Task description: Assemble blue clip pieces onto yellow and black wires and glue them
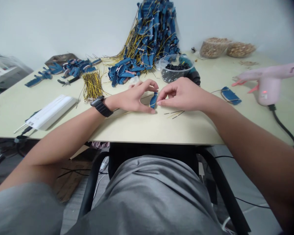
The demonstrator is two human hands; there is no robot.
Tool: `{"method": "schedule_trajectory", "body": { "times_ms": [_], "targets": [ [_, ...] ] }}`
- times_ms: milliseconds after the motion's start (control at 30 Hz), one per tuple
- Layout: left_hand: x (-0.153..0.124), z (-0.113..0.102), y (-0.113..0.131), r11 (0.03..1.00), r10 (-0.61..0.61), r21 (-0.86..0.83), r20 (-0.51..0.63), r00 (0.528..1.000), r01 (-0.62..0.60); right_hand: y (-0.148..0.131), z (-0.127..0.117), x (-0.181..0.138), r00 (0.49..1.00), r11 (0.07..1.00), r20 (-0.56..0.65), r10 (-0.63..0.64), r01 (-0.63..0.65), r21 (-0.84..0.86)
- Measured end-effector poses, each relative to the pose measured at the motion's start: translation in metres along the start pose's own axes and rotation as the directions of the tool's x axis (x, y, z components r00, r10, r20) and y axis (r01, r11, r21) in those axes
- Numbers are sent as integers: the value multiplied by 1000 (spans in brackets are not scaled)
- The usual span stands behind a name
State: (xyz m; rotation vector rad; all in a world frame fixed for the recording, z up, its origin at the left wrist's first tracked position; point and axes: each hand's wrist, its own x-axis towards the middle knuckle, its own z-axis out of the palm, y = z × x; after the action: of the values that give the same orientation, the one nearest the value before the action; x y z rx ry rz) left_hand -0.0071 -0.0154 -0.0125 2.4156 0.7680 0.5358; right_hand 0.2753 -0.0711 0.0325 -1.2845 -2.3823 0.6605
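A small blue curved piece with thin wires stands on edge near the table's front. My left hand, with a black watch on its wrist, has thumb and index finger curved around the piece, one at each end. My right hand is closed in a pinch at the piece's right side; what its fingertips hold is hidden. Thin black and yellow wire ends stick out below my right hand. To the right, another blue piece with a wire lies on the table.
A tall heap of wired blue pieces stands at the back, beside a clear tub of black parts. A yellow wire bundle, pliers and a white box are left. A pink glue gun stands right, its cord trailing over the edge.
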Motion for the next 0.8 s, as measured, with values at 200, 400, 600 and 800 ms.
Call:
{"method": "schedule_trajectory", "body": {
  "times_ms": [200, 400, 600, 800],
  "targets": [
    [0, 3, -2, 998, -48, 26, -45, 998, 49, 4, 0, 1, 1000, 1000, 6, 5, -5, 26],
    [-4, 3, 11, 983, -90, 153, -53, 995, 97, 4, 1, 1, 1000, 1000, -7, 15, -15, 21],
    [-3, 6, 8, 989, -72, 127, -73, 995, 81, 8, 3, 4, 1000, 1000, 8, 13, -13, 2],
    [-4, 8, 4, 992, -66, 103, -85, 994, 75, 8, 5, 5, 1000, 1000, 21, 15, -15, 5]
  ]
}}
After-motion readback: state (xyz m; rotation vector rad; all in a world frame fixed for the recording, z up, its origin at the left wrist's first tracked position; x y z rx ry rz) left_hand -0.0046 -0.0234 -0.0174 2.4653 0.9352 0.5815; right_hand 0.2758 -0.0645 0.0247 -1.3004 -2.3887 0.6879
